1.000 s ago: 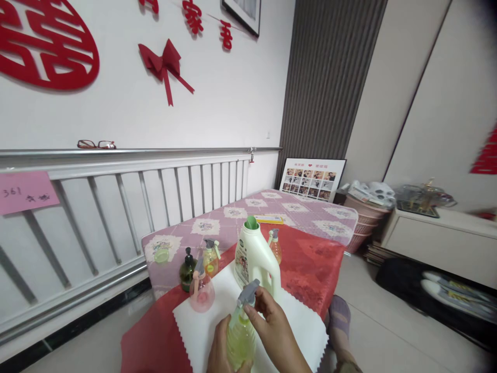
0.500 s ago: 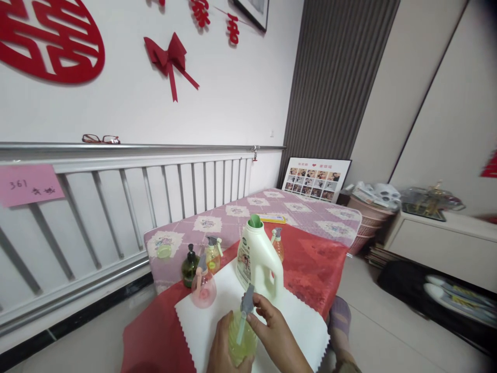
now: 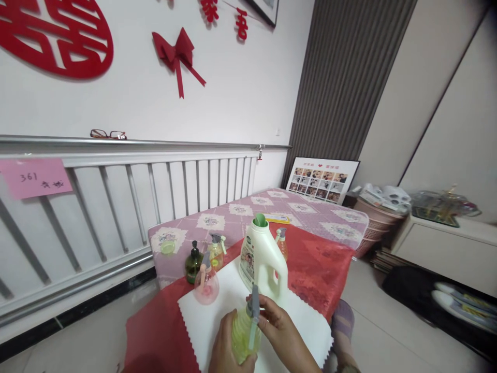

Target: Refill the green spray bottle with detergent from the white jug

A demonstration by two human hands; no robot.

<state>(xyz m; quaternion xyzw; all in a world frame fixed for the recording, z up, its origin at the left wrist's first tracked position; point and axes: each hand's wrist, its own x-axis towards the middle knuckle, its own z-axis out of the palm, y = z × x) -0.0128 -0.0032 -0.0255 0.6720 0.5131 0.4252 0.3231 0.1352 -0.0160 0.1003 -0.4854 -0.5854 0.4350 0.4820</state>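
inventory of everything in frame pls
yellow-green spray bottle: 1, grey trigger head, held over the white mat
white mat: 1, zigzag edge, on the red cloth
detergent jug: 1, white with green cap, on the mat
pink spray bottle: 1, mat's left edge
pump bottle: 1, dark green, left of the mat
yellow spray bottle: 1, behind the pink one
orange spray bottle: 1, behind the jug
red cloth: 1, table front
pink quilted cover: 1, table rear
glasses: 1, reddish, on the rail
photo collage: 1, against the wall
left hand: grips bottle body
right hand: fingers at the bottle's trigger head
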